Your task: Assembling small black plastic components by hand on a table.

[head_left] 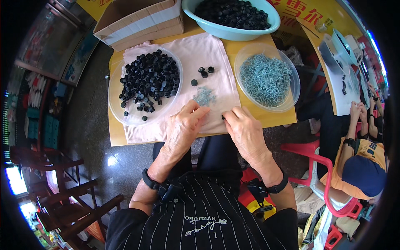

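Note:
On the pink cloth (216, 54), a small pile of screws (204, 96) lies just beyond my left hand (183, 127). Its thumb and fingers are drawn together at the near edge of that pile; whatever is between them is hidden. My right hand (246, 132) pinches a small black cap (223, 117) between thumb and forefinger, close to the cloth's front edge. Several loose black caps (204, 74) sit beyond the screws. To the left, many more black caps (152, 79) cover a round clear tray (118, 109). A clear round tub (295, 93) on the right holds a heap of silvery screws (266, 79).
An open cardboard box (146, 25) and a light blue basin (233, 32) full of black parts stand at the table's far side. At right, another person (362, 166) works at a second table (327, 79), beside a red plastic chair (310, 152). Wooden chairs (79, 200) stand at lower left.

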`<state>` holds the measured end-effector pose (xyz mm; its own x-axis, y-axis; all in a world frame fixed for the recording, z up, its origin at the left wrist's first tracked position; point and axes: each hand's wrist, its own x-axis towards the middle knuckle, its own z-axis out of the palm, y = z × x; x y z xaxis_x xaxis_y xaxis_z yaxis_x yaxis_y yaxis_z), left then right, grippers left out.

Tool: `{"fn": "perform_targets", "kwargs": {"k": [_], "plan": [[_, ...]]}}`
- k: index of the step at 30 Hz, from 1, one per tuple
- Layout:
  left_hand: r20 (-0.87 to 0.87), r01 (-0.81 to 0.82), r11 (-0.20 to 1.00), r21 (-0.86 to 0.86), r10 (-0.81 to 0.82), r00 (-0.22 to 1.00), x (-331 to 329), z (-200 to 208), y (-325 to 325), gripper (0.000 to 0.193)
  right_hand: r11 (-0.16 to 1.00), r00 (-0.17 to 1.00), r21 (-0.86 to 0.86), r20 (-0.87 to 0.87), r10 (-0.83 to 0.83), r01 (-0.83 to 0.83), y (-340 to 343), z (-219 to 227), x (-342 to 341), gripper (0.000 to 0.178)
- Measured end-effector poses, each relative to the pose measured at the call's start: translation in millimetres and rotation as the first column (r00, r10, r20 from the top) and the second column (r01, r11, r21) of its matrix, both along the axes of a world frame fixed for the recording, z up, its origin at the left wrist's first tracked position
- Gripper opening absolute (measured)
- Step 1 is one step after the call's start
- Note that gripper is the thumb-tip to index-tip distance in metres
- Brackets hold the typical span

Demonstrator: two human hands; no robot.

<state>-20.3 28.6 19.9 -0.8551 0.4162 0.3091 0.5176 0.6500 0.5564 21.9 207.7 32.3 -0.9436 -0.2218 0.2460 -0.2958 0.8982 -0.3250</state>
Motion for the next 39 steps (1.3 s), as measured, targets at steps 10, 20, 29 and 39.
{"fn": "perform_targets", "kwargs": {"k": [10,20,29,39], "plan": [[-0.121,0.230,0.926,-0.298,-0.276,0.954,-28,10,-7,0.012,0.984,0.997,-0.178,0.066,0.033,-0.021,6,2,-5,0.016],[-0.118,0.257,0.924,-0.283,-0.299,0.947,-30,14,-6,0.007,0.975,0.997,-0.222,0.073,0.018,-0.001,5,6,-2,0.014],[-0.002,0.263,0.949,0.173,-0.266,0.964,-14,21,-6,0.012,0.431,0.917,-0.853,0.378,0.126,0.292,9,0,3,0.021],[0.525,-0.202,0.589,0.782,-0.449,0.723,10,14,6,0.012,-0.038,0.801,-0.853,0.472,0.368,0.520,12,8,3,0.025]]}}
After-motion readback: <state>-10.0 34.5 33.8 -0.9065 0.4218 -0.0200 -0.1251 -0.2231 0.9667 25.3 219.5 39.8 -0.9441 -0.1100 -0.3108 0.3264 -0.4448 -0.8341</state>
